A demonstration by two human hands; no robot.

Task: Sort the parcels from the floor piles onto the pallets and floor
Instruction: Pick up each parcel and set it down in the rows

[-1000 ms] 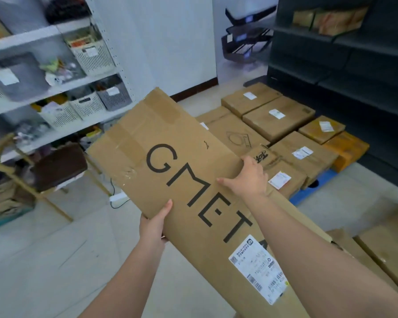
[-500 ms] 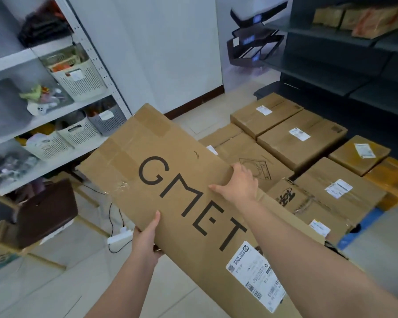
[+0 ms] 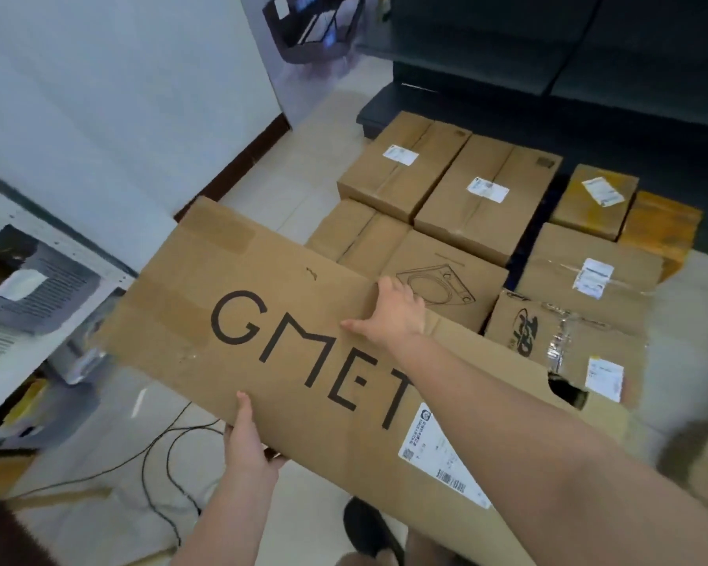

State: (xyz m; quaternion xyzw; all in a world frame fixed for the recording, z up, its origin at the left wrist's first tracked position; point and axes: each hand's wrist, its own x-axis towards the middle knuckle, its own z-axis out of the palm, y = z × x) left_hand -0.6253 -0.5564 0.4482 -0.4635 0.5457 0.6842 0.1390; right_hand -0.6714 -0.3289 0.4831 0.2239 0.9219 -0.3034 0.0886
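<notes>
1. Item: long flat GMET parcel [image 3: 287,320], cardboard, shipping label near my right forearm. Held in air at mid-scene, above floor, not yet set down.
2. Long axis: runs from far-left corner down to near-right, passing under my right arm. Printed face up, tilted toward me.
3. My left hand [image 3: 248,443]: grips the near-left long edge, thumb on top face, fingers hidden underneath.
4. My right hand [image 3: 393,312]: hooked over the far long edge approx. mid-length, thumb lying on the face, fingers curled over the rim.
5. Destination (est.): stacked parcels [image 3: 483,198] lie far-right of my hands, just beyond the right hand, so right hand is nearer. Dark gaps btwn them; the pallet itself cannot be made out.
6. Next move (est.): swing the far-left end rightward so the axis lines up w/ the rows, or lay it on bare tile floor [image 3: 311,128].
7. Misc.: black cables [image 3: 156,455] on floor near-left; white shelving [image 3: 29,320] at left; dark shelving far-right.
</notes>
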